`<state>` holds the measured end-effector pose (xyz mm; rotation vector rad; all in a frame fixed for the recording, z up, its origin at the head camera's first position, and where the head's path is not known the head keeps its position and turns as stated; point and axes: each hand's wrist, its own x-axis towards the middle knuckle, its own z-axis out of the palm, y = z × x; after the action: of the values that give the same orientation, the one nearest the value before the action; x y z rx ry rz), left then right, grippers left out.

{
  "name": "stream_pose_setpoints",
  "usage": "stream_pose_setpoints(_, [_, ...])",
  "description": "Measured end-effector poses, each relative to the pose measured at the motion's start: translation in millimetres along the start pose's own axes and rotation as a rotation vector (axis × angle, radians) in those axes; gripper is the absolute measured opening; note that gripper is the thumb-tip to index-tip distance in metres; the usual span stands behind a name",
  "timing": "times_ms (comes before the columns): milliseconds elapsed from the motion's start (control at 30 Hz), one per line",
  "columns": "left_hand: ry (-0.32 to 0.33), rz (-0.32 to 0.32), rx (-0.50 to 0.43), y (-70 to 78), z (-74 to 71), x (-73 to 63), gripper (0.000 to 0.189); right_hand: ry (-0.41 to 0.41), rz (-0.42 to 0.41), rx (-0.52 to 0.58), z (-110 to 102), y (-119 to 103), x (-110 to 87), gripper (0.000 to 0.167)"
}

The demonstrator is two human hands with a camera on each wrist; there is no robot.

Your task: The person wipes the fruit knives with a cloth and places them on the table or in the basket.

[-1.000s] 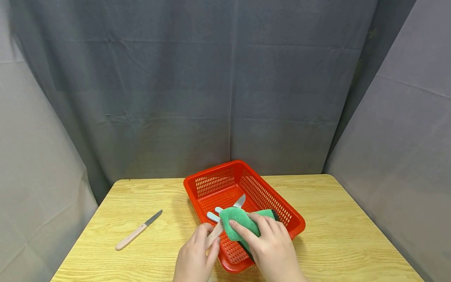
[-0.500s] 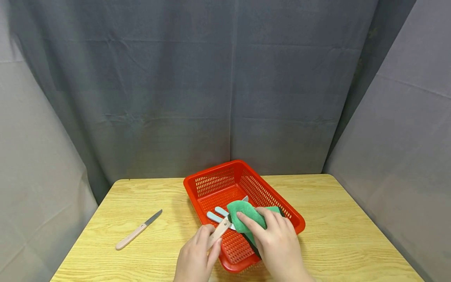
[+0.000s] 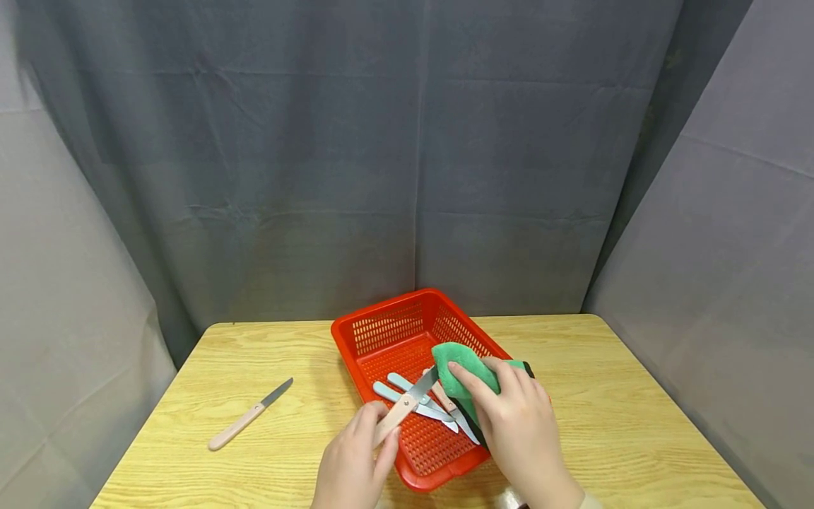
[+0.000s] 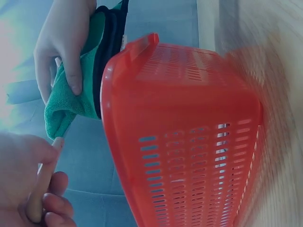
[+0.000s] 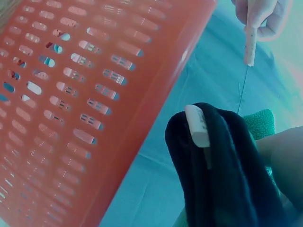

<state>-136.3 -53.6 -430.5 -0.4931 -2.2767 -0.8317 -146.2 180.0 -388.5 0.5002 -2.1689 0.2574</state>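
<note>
Over the red basket (image 3: 381, 311)'s left edge, the left hand (image 3: 352, 456) curls round a wooden-handled knife (image 3: 394, 416) while the right hand (image 3: 518, 431) pinches a green cloth (image 3: 461, 371) at its tip, probably wiping, the next stroke needing steadiness.

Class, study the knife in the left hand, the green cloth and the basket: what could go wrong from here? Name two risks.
1. The right hand holds the green cloth at the blade end of the knife in the left hand; a slip might cut those fingers.
2. If dropped, that knife could land among the loose knives in the red basket below.
</note>
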Motion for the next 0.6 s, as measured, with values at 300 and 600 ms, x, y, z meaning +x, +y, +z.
stream_pose_setpoints(300, [-0.036,-0.124,-0.053,0.5,-3.2,4.4,0.023,-0.053,0.026,0.024,-5.6,0.4,-3.7,0.062])
stream_pose_setpoints(600, [-0.136,-0.259,-0.147,4.4,-8.1,6.1,0.003,-0.059,0.014,0.030,-6.4,-0.7,-7.2,0.066])
